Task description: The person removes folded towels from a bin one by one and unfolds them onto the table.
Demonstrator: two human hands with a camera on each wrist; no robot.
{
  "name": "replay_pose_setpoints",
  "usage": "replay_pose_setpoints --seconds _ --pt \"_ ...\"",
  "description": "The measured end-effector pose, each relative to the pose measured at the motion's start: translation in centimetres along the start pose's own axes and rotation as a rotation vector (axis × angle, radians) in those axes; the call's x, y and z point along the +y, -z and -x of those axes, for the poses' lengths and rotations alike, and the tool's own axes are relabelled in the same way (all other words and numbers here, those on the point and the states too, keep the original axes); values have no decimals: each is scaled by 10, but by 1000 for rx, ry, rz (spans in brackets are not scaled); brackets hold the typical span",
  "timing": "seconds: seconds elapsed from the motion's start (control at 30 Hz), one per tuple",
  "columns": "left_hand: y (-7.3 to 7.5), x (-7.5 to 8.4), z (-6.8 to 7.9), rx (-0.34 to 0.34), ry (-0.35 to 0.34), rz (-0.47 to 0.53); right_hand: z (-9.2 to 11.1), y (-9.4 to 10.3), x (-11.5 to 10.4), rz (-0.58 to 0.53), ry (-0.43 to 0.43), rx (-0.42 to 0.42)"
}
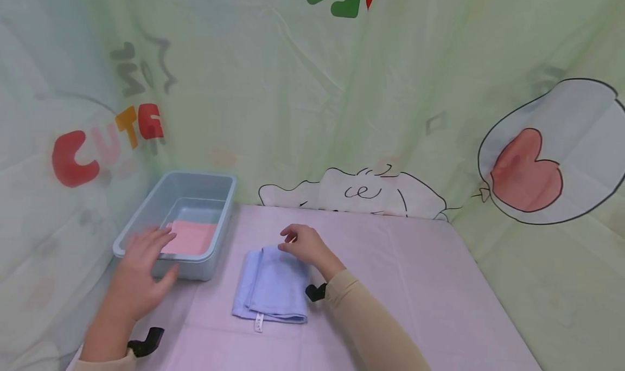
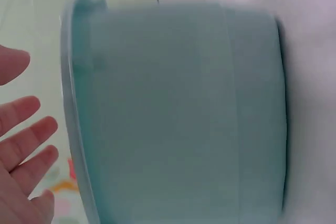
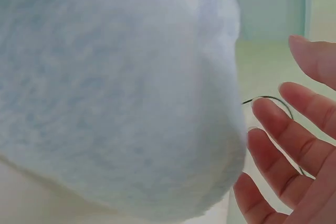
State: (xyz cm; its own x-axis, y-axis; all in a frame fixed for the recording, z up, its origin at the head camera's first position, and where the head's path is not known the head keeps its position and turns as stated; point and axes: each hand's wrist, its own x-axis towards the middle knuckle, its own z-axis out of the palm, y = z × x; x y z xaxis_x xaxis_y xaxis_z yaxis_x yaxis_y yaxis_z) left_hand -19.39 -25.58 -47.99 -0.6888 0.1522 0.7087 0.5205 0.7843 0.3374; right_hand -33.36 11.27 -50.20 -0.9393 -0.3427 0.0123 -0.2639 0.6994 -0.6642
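Note:
A folded light-blue towel (image 1: 278, 284) with a small white tag lies on the table. My right hand (image 1: 306, 245) is over its far right corner, fingers loosely bent and apart with nothing between them. In the right wrist view the towel (image 3: 115, 93) fills the left side, and the fingers (image 3: 281, 166) are spread right beside its edge. To the left stands a grey-blue plastic bin (image 1: 222, 235) with a folded pink cloth (image 1: 194, 237) inside. My left hand (image 1: 141, 276), slightly blurred, is spread in front of the bin's near rim and holds nothing.
The table (image 1: 371, 262) has a pale pink cover. A printed curtain (image 1: 312, 105) closes off the back and both sides, with the bin close to it at the left. Black straps (image 1: 146, 343) are on both wrists.

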Motion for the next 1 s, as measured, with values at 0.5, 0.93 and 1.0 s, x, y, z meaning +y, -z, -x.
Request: replay_pose_setpoints --seconds 0.5,0.93,1.0 --pt "-52 50 11 -135 -155 33 -4 -4 -13 -90 29 -46" --pt "-99 73 42 -602 9 -106 -9 -23 -10 -86 50 -99" --pt "-105 75 46 -677 74 -100 -12 -26 -8 -74 57 -107"
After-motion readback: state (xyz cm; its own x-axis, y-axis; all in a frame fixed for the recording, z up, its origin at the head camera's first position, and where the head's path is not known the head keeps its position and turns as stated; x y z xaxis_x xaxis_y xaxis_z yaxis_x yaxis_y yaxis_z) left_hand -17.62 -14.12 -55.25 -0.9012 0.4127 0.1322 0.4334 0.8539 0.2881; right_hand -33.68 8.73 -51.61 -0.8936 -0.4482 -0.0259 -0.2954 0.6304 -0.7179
